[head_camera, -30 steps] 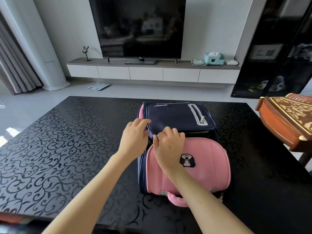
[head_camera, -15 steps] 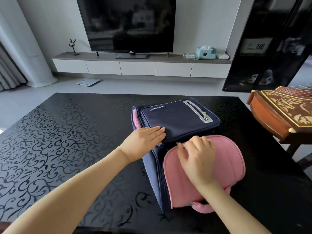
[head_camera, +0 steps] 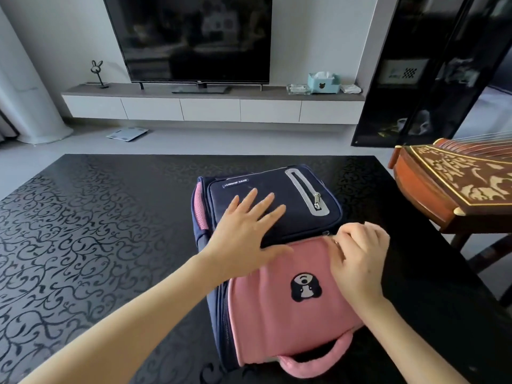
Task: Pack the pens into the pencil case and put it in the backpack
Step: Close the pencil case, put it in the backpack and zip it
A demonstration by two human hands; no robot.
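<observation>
A navy and pink backpack lies flat on the black patterned table. Its pink top panel with a panda patch faces me and its navy front pocket points away. My left hand rests flat and spread on the navy pocket. My right hand pinches what looks like a zipper pull at the seam between the pink panel and the navy pocket, near the bag's right side. No pencil case or pens are visible.
A wooden zither stands close to the table's right edge. Beyond the table are a TV on a low white cabinet, a tissue box and a scale on the floor.
My right hand has slid rightward along the seam between the pink and navy parts. My left hand has moved forward onto the navy pocket and spread flat.
</observation>
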